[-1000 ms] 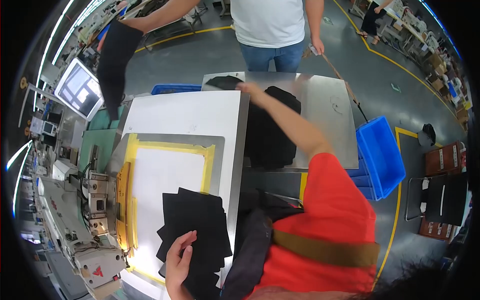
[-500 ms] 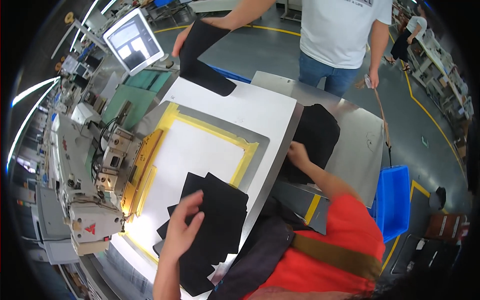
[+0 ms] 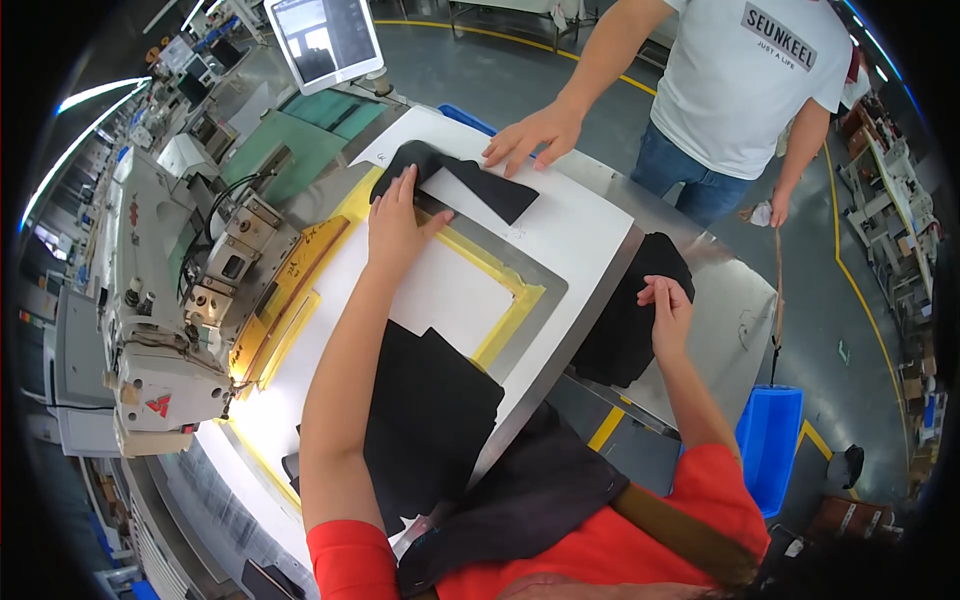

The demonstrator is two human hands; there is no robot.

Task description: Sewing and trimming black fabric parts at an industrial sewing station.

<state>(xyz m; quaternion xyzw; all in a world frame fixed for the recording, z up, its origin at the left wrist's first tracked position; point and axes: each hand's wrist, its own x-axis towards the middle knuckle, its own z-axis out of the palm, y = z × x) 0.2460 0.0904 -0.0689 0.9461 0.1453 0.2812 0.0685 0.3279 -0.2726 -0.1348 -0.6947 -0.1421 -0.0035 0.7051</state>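
My left hand (image 3: 400,228) reaches across the white work board, fingers stretched over the near end of a bent black fabric piece (image 3: 490,188). Its thumb stands apart. At the piece's far side a co-worker's hand (image 3: 540,135) hovers, fingers spread. My right hand (image 3: 672,312) is drawn together, fingers curled, over the right edge of a black stack of fabric pieces (image 3: 625,335). Whether anything is between its fingertips cannot be made out against the black. Under my left forearm lies a pile of black cut pieces (image 3: 430,410) on the board.
A sewing machine head (image 3: 165,390) stands left, beside a yellow-taped template frame (image 3: 520,300). A tilted screen (image 3: 325,40) is behind it. On the right are a metal side table (image 3: 735,300) and a blue bin (image 3: 770,450). The co-worker stands across the table.
The co-worker has put the bent black piece down on the board and let go. My left hand has moved from the near pile up to it. My right hand has lifted and shifted right.
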